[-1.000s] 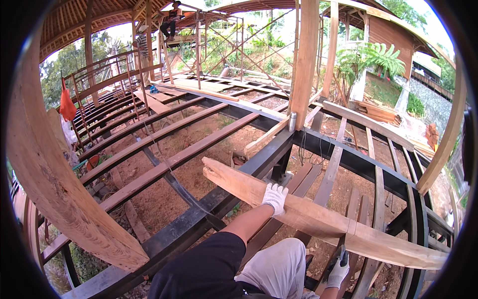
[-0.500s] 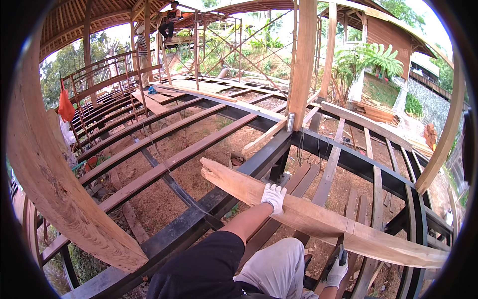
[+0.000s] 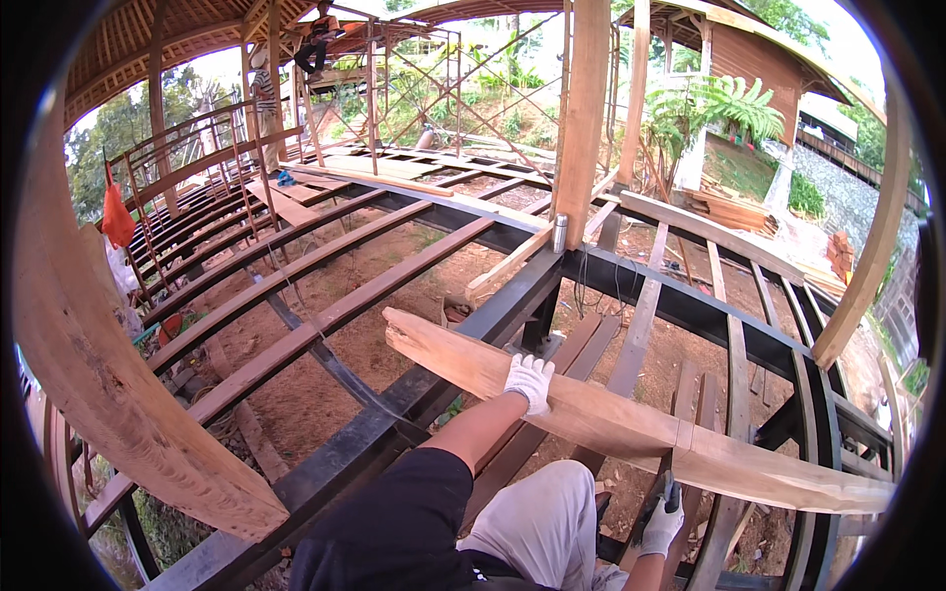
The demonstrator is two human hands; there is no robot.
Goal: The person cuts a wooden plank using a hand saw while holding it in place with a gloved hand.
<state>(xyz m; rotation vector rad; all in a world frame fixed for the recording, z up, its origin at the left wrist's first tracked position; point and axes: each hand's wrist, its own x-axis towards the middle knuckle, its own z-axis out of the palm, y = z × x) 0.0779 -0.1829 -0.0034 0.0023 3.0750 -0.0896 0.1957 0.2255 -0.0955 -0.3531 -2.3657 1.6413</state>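
A long, thick wooden plank (image 3: 601, 419) lies across the frame in front of me, its left end rough and split. My left hand (image 3: 530, 382), in a white glove, presses down on it with the fingers curled over its far edge. My right hand (image 3: 660, 522), gloved in white and grey, is closed round the dark handle of what looks like a hand saw (image 3: 666, 475). The saw's narrow dark blade stands edge-on against the plank's near side, below a line across the wood. Much of the blade is hidden.
Black steel beams (image 3: 394, 414) and brown joists (image 3: 335, 317) form an open floor frame over bare soil. A wooden post (image 3: 581, 128) stands ahead, with a metal flask (image 3: 560, 233) at its foot. A curved timber (image 3: 128, 394) rises at left. Two people are far off by scaffolding (image 3: 458, 98).
The whole view has shifted slightly, so the frame and posts sit further left. My right hand and the saw handle sit a little higher against the plank. My left hand keeps its hold.
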